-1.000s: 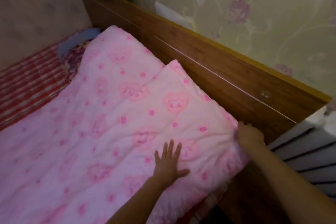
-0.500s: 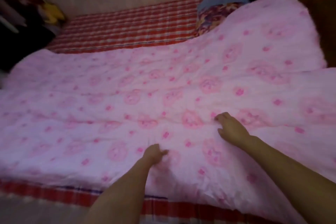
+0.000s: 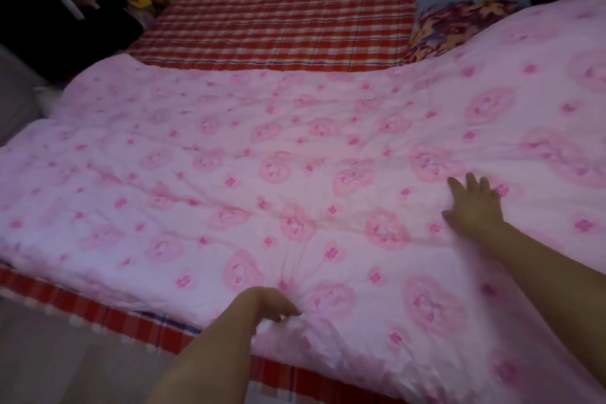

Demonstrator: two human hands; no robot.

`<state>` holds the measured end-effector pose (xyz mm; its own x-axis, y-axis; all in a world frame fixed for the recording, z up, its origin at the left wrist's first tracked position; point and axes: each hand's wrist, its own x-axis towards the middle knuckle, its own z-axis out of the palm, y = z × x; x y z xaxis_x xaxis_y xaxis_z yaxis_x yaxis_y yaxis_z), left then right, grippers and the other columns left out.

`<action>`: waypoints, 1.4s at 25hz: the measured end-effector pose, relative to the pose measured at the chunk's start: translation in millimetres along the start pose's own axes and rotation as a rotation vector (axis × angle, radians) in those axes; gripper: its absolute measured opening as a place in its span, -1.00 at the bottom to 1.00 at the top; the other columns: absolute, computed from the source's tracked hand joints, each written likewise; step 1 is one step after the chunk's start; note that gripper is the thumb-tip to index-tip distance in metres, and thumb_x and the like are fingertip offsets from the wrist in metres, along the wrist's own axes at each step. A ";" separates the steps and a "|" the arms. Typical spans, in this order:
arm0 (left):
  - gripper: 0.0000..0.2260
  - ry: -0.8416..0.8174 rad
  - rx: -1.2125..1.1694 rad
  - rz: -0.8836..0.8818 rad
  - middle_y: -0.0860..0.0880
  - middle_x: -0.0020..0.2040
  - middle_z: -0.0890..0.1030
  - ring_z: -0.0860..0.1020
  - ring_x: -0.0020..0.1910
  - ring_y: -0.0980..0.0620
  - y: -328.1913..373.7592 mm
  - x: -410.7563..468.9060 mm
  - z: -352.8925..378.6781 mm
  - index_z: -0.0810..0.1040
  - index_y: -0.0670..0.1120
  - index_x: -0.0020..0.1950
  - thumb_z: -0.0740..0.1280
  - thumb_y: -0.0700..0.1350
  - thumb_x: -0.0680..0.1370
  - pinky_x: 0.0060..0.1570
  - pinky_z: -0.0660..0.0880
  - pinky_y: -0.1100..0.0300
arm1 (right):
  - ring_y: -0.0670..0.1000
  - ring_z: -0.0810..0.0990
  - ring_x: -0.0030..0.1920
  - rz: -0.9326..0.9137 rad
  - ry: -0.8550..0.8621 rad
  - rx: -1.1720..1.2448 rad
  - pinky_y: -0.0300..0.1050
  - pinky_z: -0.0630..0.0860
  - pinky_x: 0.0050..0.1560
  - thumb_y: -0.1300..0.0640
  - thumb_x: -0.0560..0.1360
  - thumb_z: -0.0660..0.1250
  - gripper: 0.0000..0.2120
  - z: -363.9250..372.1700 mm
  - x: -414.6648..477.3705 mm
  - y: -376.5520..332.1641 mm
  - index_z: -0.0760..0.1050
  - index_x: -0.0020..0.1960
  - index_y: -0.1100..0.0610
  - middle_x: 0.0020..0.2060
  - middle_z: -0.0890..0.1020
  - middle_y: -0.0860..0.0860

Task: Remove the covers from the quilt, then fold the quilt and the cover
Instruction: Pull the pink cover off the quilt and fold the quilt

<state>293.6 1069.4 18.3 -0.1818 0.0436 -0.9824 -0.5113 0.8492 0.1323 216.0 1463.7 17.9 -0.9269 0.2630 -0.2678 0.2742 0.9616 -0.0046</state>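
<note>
Seemingly midway through the job, a person leans over a bed where the pink quilt (image 3: 295, 174) lies spread nearly flat, its far right corner lapping against the near side of the pillow (image 3: 459, 23). To the left of the pillow, a strip of plaid sheet (image 3: 278, 26) shows uncovered.

The left hand (image 3: 269, 303), well away from the pillow on the side towards the person, has its fingers curled into the quilt's edge. It pinches up a small bunch of fabric, and creases fan out from the grip. The right hand (image 3: 472, 207), nearer the pillow and almost in line below it, lies flat on the quilt with fingers spread and holds nothing.

Whether a cover is still on the quilt cannot be told; no opening, zip or second layer shows.

By the look of it, this is the smoothing and squaring-up before a fold, or a search along the edge for the cover's mouth. If it is the fold, the next move asks for a firm hold on that pinched edge with both hands. The edge would then be carried evenly towards the pillow side, so that the padding does not bunch.
</note>
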 end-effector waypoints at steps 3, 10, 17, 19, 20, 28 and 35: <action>-0.62 0.107 0.137 -0.093 -0.03 0.01 0.61 0.55 0.01 0.00 18.2 3.7 -8.2 0.51 -0.18 0.28 0.30 0.02 0.55 0.01 0.45 0.14 | 0.25 -0.04 0.50 0.031 0.116 0.026 0.15 -0.06 0.46 -0.10 0.56 0.17 -0.34 -7.4 26.4 36.5 0.00 0.54 0.12 0.51 0.01 0.21; -0.32 0.717 0.203 0.591 -0.11 0.40 0.37 0.37 0.35 -0.09 222.2 37.1 -61.3 0.25 -0.04 0.47 0.45 0.05 0.43 0.29 0.34 0.09 | 0.16 0.46 0.21 -0.088 -0.045 -0.131 -0.01 0.30 0.28 -0.25 0.46 0.26 -0.38 -28.4 74.6 89.8 0.30 0.40 0.06 0.23 0.47 0.14; -0.44 0.386 0.869 0.359 -0.14 0.38 0.42 0.38 0.36 -0.14 307.9 106.5 -17.6 0.39 -0.10 0.39 0.30 0.18 0.50 0.38 0.25 -0.06 | 0.06 0.52 0.18 -0.388 -0.340 -0.144 -0.10 0.39 0.13 -0.16 0.39 0.38 -0.56 -28.3 63.5 87.7 0.43 0.21 -0.04 0.17 0.56 0.01; -0.50 0.381 0.968 0.249 -0.14 0.32 0.46 0.40 0.34 -0.18 313.8 114.0 -17.9 0.42 -0.10 0.36 0.30 0.11 0.49 0.35 0.24 -0.22 | 0.09 0.50 0.16 -0.393 -0.331 -0.135 -0.10 0.37 0.10 -0.20 0.33 0.42 -0.46 -36.0 73.2 96.2 0.43 0.23 -0.03 0.13 0.53 0.04; -0.51 0.467 0.909 0.242 -0.11 0.32 0.44 0.36 0.36 -0.18 324.7 114.5 -16.6 0.38 -0.06 0.38 0.30 0.05 0.48 0.35 0.16 -0.32 | 0.09 0.48 0.15 -0.348 -0.328 -0.060 -0.10 0.36 0.08 -0.23 0.31 0.44 -0.42 -44.8 83.1 108.1 0.42 0.25 -0.02 0.09 0.51 0.04; 0.01 0.187 0.435 0.551 -0.23 0.51 -0.30 -0.15 0.49 -0.34 450.7 94.9 41.9 -0.31 0.11 0.52 0.30 0.40 0.37 0.46 -0.06 -0.18 | 0.20 0.29 0.35 0.154 0.418 0.286 0.01 0.31 0.31 0.08 0.43 0.40 -0.41 -155.6 229.8 211.0 0.29 0.39 0.16 0.35 0.29 0.20; 0.09 0.279 0.466 0.499 -0.31 0.50 -0.28 -0.15 0.47 -0.40 461.7 145.7 50.1 -0.37 0.21 0.47 0.21 0.56 0.20 0.39 -0.07 -0.36 | 0.20 0.30 0.40 0.561 0.345 0.548 0.08 0.29 0.39 0.00 0.44 0.38 -0.24 -182.3 306.1 263.8 0.07 0.51 0.09 0.41 0.31 0.16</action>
<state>73.1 1494.2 -70.3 -0.5382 0.4005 -0.7416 0.0865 0.9015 0.4241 -42.1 1812.0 110.4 -0.6186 0.7833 -0.0619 0.7185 0.5321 -0.4479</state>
